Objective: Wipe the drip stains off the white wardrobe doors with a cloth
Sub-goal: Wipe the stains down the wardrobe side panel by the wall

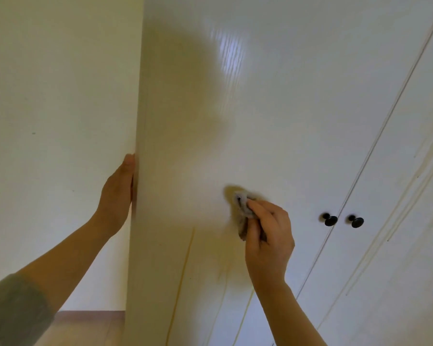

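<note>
Finds right grip point(268, 236) closed round a bunched grey cloth point(243, 211), fingers curled over it, pressing it to the white wardrobe door point(273, 108) left of the black knobs point(331, 219) and about level with them. Finds left grip point(116, 196) flat, holding nothing, braced on the wardrobe's outer edge far left of the knobs. To do this pass well: keep firm, even pressure; follow each streak down its length rather than scrubbing across; refold to a clean face once soiled; hold the brace to stop any flexing. Notes yellowish drip streaks point(185, 270) below and left of the knobs, not yet wiped, and fainter streaks point(398, 221) right of the knobs on the neighbouring door. Judges the job well short of done. Records a glossy finish with a glare patch above and left of the knobs; probably prone to smearing, so best finished with light strokes. Notes pale wall point(48, 96) far left of the knobs and a strip of wooden floor point(85, 325) low and left of them.
</note>
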`<state>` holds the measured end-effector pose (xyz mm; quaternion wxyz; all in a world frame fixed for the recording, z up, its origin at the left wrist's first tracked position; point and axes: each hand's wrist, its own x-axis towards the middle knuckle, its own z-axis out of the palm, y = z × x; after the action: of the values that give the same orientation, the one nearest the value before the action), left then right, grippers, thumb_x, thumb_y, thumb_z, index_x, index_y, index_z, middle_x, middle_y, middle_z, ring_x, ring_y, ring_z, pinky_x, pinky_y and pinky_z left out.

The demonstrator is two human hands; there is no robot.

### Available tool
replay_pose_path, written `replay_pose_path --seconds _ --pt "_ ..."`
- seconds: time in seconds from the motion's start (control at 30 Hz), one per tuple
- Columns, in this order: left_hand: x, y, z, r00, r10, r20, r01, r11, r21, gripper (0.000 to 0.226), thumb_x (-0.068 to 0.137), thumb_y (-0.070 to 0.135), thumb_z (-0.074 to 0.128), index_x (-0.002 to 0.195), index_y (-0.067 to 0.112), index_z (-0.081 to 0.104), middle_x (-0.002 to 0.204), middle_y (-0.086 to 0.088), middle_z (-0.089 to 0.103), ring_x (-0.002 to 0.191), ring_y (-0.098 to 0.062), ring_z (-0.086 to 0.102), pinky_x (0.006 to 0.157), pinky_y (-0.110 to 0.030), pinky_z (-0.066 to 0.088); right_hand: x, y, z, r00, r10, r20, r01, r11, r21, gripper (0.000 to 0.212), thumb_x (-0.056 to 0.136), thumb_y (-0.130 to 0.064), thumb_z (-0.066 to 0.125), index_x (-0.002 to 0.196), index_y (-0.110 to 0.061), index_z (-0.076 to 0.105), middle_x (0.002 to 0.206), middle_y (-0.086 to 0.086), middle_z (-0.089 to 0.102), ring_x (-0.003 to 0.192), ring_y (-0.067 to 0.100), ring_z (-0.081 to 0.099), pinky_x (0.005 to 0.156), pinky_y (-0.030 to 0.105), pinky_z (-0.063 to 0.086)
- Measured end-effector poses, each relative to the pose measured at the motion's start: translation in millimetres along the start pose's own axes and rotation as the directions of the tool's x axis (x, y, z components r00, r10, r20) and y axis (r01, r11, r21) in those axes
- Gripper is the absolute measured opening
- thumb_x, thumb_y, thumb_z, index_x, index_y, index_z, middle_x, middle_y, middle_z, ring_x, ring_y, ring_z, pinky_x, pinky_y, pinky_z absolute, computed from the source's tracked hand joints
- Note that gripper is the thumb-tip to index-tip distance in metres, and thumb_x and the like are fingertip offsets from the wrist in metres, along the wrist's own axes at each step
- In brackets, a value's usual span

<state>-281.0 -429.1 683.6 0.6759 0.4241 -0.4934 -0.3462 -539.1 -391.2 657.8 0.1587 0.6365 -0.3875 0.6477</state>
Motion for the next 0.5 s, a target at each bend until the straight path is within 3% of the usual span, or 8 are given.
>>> replay_pose_path --seconds 0.07,0.17,0.33,0.5 --pt "-9 -16 -5 0.999 -0.043 0.034 0.044 0.999 -0.020 0.071 0.086 0.069 0.029 0.131 0.025 0.061 0.115 0.002 0.068 0.116 -0.020 0.061 0.103 -0.041 0.046 8 -17 21 0.994 -0.102 0.047 0.101 0.994 0.029 0.027 0.090 -0.002 0.052 0.107 -0.005 0.072 0.107 0.003 0.066 0.100 0.016 0.059 0.089 0.016 0.045" --pt "-22 -37 -17 0.984 -0.150 0.099 0.156 0.987 -0.050 0.071 0.085 0.064 0.027 0.144 0.029 0.048 0.137 0.004 0.060 0.128 -0.018 0.055 0.111 -0.045 0.042 17 -41 56 0.969 -0.241 0.054 0.235 0.968 0.090 0.023 0.095 -0.002 0.052 0.106 -0.001 0.073 0.106 0.007 0.067 0.100 0.019 0.059 0.090 0.020 0.046" --pt "-23 -50 -36 0.955 -0.239 0.178 0.262 0.958 -0.117 0.068 0.085 0.065 0.025 0.133 0.028 0.056 0.136 0.007 0.062 0.127 -0.015 0.056 0.105 -0.038 0.046 2 -65 97 0.958 -0.272 0.093 0.267 0.961 0.071 0.031 0.100 -0.013 0.046 0.106 0.001 0.073 0.104 0.013 0.068 0.100 0.022 0.057 0.089 0.025 0.049" --pt "-27 -52 -50 0.921 -0.291 0.260 0.325 0.941 -0.097 0.070 0.079 0.080 0.026 0.124 0.037 0.060 0.137 0.015 0.060 0.127 -0.008 0.055 0.092 -0.025 0.050 -83 -41 107 0.830 -0.476 0.291 0.487 0.873 0.036 0.028 0.102 -0.021 0.052 0.099 -0.009 0.077 0.108 0.000 0.058 0.095 0.015 0.057 0.096 0.017 0.041"
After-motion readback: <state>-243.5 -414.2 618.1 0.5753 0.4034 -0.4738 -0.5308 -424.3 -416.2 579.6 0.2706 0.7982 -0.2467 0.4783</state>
